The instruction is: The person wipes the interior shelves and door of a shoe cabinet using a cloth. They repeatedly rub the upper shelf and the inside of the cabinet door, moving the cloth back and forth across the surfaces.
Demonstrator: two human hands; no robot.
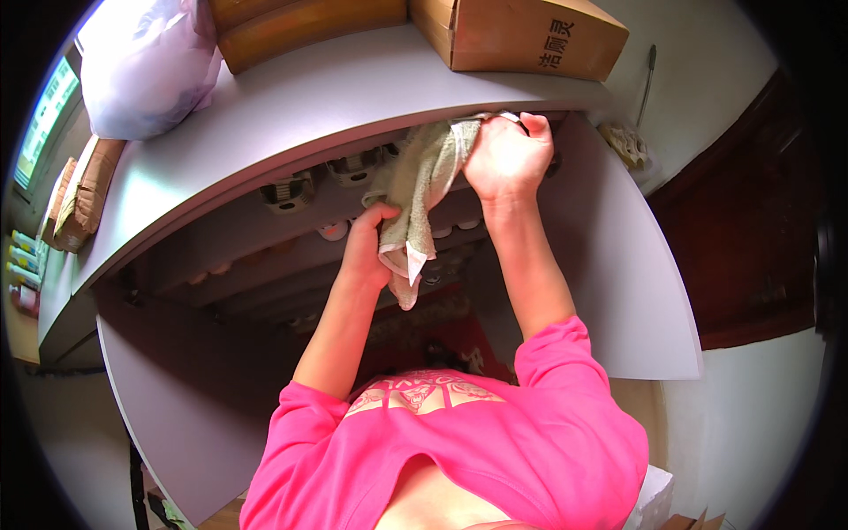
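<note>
A pale green terry towel [427, 179] with a white edge hangs between my hands, in front of an opened shoe cabinet. My right hand [509, 156] grips its upper end, just under the front edge of the cabinet top [318, 99]. Lower down, my left hand [370, 242] has hold of the towel's other part, the thumb lying over it. A loose corner dangles below the left hand. Behind the towel, a pair of shoes [288, 192] rests on the upper shelf, and more footwear [333, 230] sits on the shelf beneath, partly hidden.
Both cabinet doors stand swung out, the left door [179, 397] and the right door [616, 265]. On top are a stuffed plastic bag [149, 73], a cardboard box [530, 36] bearing writing and another carton [311, 33]. Several bottles [25, 258] stand at far left.
</note>
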